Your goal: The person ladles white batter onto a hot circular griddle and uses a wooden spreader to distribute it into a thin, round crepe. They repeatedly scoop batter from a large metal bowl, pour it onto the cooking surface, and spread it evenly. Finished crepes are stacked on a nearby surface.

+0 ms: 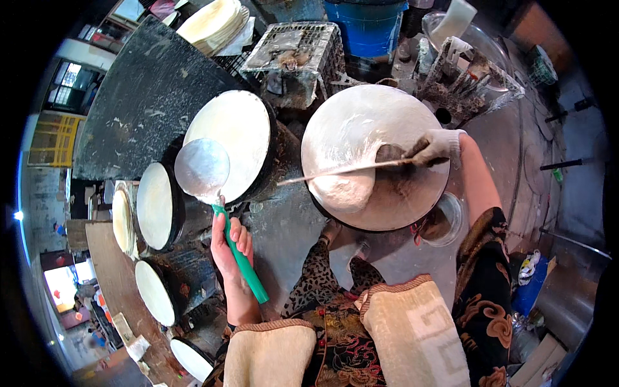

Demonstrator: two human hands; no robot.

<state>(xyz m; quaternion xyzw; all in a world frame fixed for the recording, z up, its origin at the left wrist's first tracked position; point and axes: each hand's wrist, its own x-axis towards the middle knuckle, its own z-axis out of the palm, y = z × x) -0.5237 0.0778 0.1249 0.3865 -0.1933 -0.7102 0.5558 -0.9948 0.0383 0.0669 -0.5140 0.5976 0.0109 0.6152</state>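
My left hand (232,248) is wrapped round the green handle of a round metal turner (202,166). Its disc, smeared white near the neck, overlaps a large round griddle covered by a pale, thin sheet (244,142). On the right, my right hand (435,148), in a soiled glove, grips a long thin stick (348,169). That stick slants across a wide round basin (416,203) coated in whitish paste. Under the stick lies a smooth lump of soft dough (345,192); whether they touch, I cannot tell.
Smaller griddles with pale rounds (155,205) line the left. A stack of flat rounds (209,26) sits at the far left. Behind the basin stand a crusted crate (293,48), a blue bucket (366,29) and a dirty rack (471,80). A clear tub (445,219) is at the basin's right.
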